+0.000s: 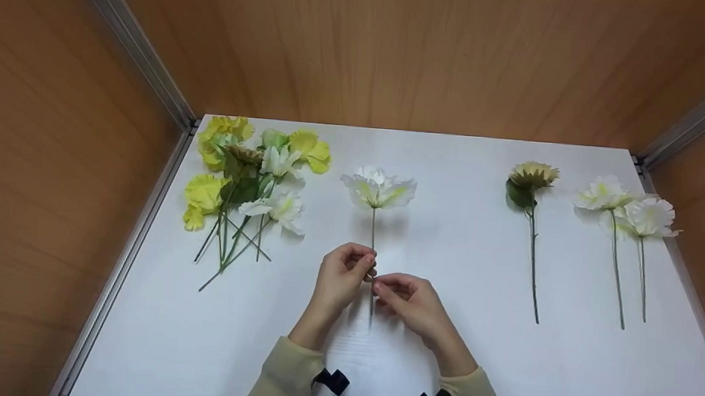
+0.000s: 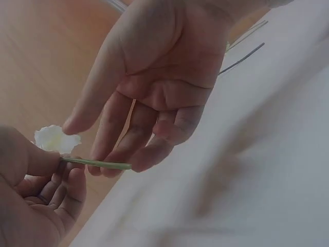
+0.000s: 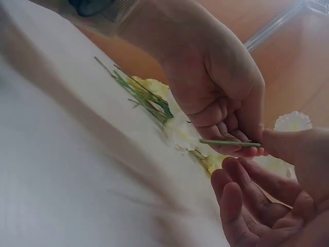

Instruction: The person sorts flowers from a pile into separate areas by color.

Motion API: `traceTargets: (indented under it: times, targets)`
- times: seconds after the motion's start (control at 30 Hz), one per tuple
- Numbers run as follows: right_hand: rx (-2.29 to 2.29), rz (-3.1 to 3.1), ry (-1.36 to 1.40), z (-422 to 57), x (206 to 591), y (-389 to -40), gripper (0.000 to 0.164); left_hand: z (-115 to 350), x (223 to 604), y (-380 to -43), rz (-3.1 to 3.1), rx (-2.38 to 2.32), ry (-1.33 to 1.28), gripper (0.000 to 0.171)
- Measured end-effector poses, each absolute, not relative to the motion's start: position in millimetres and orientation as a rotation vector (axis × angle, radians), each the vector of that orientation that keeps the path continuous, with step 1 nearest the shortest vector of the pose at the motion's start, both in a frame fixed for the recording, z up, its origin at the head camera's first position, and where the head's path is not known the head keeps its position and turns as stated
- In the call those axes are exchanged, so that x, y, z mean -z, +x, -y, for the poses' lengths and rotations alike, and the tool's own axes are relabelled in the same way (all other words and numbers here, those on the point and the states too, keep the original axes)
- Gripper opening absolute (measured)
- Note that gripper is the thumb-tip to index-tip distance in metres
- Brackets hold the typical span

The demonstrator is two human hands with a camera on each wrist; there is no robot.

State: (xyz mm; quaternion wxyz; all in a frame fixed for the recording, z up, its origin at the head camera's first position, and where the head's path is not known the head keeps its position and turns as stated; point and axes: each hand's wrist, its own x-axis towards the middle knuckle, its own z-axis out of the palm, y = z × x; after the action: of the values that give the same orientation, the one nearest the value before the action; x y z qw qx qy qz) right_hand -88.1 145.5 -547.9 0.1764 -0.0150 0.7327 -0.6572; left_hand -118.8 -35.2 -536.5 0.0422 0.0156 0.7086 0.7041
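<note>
Far left there's a wood panel (image 1: 56, 143), then a messy flower pile (image 1: 241, 190) near the white table (image 1: 466, 248)'s left edge. Mid-table, the left hand (image 1: 343, 274) pinches a white flower (image 1: 377, 190) by its stem, well apart from the others; the right hand (image 1: 412, 298)'s fingers are loose beside it, can't tell if touching. Next, one cream flower (image 1: 534, 177), then two white blooms (image 1: 646, 216) overlapping, one poking past the right edge.

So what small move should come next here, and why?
Probably carry the held white flower leftward with the left hand: that hand pinches its stem, the right hand looks loosely open beside it, and a flower pile including white blooms lies on that side.
</note>
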Motion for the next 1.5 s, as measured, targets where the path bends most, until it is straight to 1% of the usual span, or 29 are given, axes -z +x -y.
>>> traceTargets:
  times: [0.1, 0.17, 0.47, 0.67, 0.83, 1.0, 1.23, 1.37, 1.5]
  targets:
    - [1.904, -2.047, -0.077, -141.2, 550.9, -86.3, 0.033, 35.6, 537.2, -120.4, -2.164, -2.175, 0.06, 0.011]
    - [1.941, -2.038, -0.068, -139.4, 551.9, -86.3, 0.03, 35.7, 537.5, -121.0, -2.167, -2.177, 0.063, 0.011]
    - [1.984, -2.042, 0.019, -139.1, 551.7, -87.4, 0.02, 35.2, 536.3, -126.4, -2.117, -2.191, 0.044, 0.012]
    - [1.994, -2.047, 0.018, -140.4, 550.7, -87.7, 0.021, 34.5, 536.2, -129.7, -2.088, -2.206, 0.056, 0.011]
    - [2.012, -2.048, -0.012, -141.5, 550.1, -88.4, 0.024, 36.9, 534.6, -132.2, -1.951, -2.244, 0.017, 0.016]
    - [2.026, -2.01, -0.012, -144.0, 549.9, -89.6, 0.02, 39.7, 530.9, -134.6, -1.819, -2.272, -0.039, 0.022]
    - [2.013, -1.976, 0.023, -153.7, 546.4, -92.0, 0.024, 41.8, 529.9, -136.6, -1.955, -2.2, -0.016, 0.021]
    - [2.007, -2.018, 0.053, -164.9, 541.0, -94.1, 0.028, 53.0, 531.1, -139.3, -2.018, -2.182, -0.044, 0.02]
    - [2.026, -2.065, 0.112, -186.6, 533.7, -97.4, 0.025, 76.2, 533.0, -145.0, -2.124, -2.16, -0.111, 0.02]
